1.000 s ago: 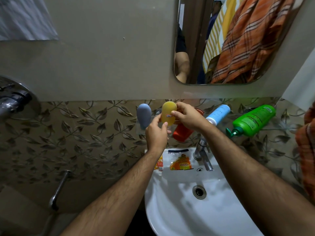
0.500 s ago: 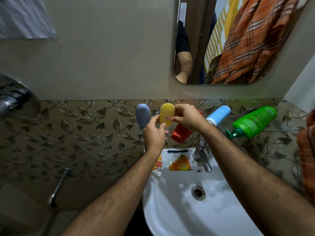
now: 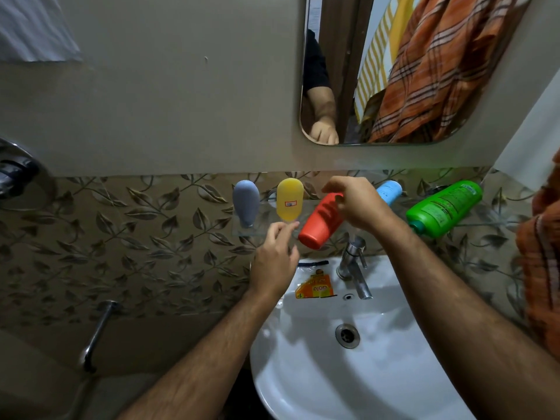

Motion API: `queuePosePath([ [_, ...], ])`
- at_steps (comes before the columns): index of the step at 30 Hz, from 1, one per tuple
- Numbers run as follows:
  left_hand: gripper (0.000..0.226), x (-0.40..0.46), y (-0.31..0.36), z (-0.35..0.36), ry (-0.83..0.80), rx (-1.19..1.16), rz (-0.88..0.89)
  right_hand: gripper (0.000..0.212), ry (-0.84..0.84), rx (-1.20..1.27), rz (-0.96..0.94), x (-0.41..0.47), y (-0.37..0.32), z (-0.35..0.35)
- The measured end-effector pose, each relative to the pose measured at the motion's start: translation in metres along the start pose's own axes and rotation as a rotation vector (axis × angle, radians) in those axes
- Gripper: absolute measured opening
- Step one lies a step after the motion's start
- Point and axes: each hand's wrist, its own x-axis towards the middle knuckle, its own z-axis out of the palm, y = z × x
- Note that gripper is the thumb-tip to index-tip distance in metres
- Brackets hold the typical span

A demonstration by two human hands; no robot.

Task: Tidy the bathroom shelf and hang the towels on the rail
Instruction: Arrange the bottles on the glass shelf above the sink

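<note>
Glass shelf (image 3: 357, 207): five crowded bottles (image 3: 321, 221).

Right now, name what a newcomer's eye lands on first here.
The bright row of bottles on the glass shelf above the basin: grey bottle, yellow bottle, red bottle lying tilted, and the big green bottle on its side at right. Both hands hover there, the right hand over the red bottle, the left hand below the yellow bottle.
</note>
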Motion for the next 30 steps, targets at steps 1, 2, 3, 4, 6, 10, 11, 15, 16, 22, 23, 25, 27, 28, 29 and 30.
queuePosePath([
  [1, 0.060, -0.002, -0.001, 0.001, -0.036, 0.060, 0.039, 0.036, -0.015, -0.060, 0.003, -0.002, 0.003, -0.001],
  [2, 0.068, -0.003, -0.001, 0.003, -0.063, 0.103, 0.067, 0.036, -0.036, -0.107, 0.004, -0.005, 0.004, -0.002],
  [3, 0.073, -0.003, 0.000, 0.004, -0.074, 0.130, 0.089, 0.036, -0.059, -0.140, 0.000, -0.007, 0.005, -0.001],
  [4, 0.075, -0.002, 0.002, 0.006, -0.068, 0.145, 0.107, 0.035, -0.081, -0.159, -0.012, -0.010, 0.004, 0.000],
  [6, 0.070, 0.002, 0.007, 0.007, -0.034, 0.151, 0.132, 0.034, -0.118, -0.173, -0.056, -0.015, 0.004, 0.003],
  [10, 0.059, 0.009, 0.014, 0.004, 0.021, 0.108, 0.183, 0.038, -0.160, -0.146, -0.129, -0.021, 0.010, 0.008],
  [11, 0.057, 0.011, 0.016, 0.002, 0.033, 0.088, 0.190, 0.041, -0.160, -0.132, -0.149, -0.022, 0.011, 0.007],
  [15, 0.051, 0.026, 0.035, -0.009, 0.097, -0.030, 0.214, 0.043, -0.095, -0.054, -0.198, -0.021, 0.017, 0.003],
  [16, 0.049, 0.030, 0.042, -0.012, 0.119, -0.069, 0.212, 0.040, -0.049, -0.011, -0.213, -0.019, 0.019, 0.001],
  [22, 0.049, 0.060, 0.080, -0.018, 0.192, -0.296, 0.037, 0.040, 0.046, 0.418, -0.105, -0.009, 0.031, -0.012],
  [23, 0.049, 0.064, 0.083, -0.016, 0.168, -0.334, 0.003, 0.040, 0.048, 0.471, -0.087, -0.006, 0.034, -0.013],
  [25, 0.048, 0.069, 0.088, -0.009, 0.110, -0.395, -0.059, 0.039, 0.042, 0.569, -0.058, -0.001, 0.038, -0.018],
  [27, 0.048, 0.072, 0.090, 0.001, 0.085, -0.409, -0.102, 0.034, 0.027, 0.666, -0.029, 0.002, 0.041, -0.022],
  [28, 0.049, 0.073, 0.090, 0.005, 0.080, -0.406, -0.120, 0.032, 0.019, 0.707, -0.014, 0.003, 0.043, -0.023],
  [29, 0.049, 0.073, 0.091, 0.010, 0.076, -0.405, -0.130, 0.030, 0.008, 0.745, -0.004, 0.004, 0.044, -0.025],
  [30, 0.050, 0.073, 0.091, 0.014, 0.071, -0.405, -0.137, 0.030, -0.003, 0.773, 0.007, 0.004, 0.045, -0.026],
])
